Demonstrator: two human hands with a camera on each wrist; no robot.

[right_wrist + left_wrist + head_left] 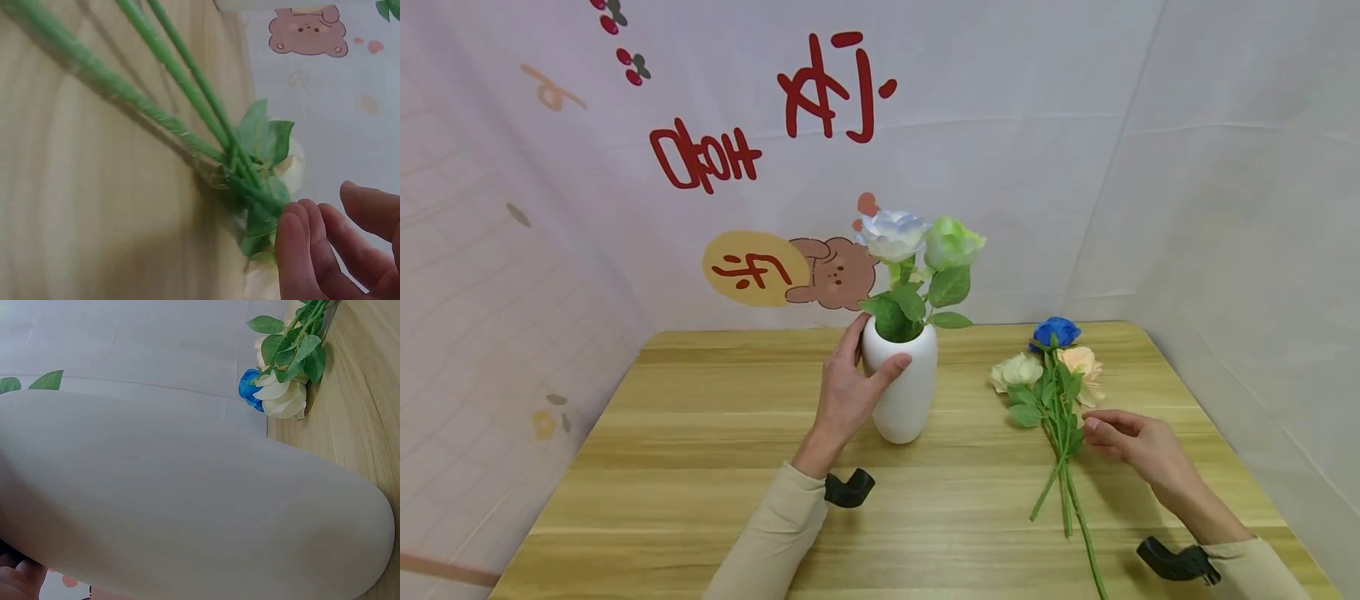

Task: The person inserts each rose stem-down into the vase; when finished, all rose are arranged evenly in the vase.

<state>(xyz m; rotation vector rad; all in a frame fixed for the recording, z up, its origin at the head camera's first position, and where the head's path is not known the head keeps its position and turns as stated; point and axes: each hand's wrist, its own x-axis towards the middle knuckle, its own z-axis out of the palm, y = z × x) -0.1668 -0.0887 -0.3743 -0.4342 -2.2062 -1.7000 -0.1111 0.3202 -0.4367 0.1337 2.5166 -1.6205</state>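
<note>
A white vase stands upright on the table, gripped near its rim by my left hand, thumb in front and fingers round the far side. From its mouth rise a pale blue-white flower and a light green flower with leaves. To the right lie a blue rose, a cream rose and a peach flower, their green stems crossing. My right hand is beside these stems, fingertips right at the leaves; the right wrist view shows thumb and fingers apart.
The wooden table meets a white cloth backdrop printed with red characters and a bear. Cloth walls also stand at left and right. One long stem runs toward the table's front edge. Black wrist mounts sit on both forearms.
</note>
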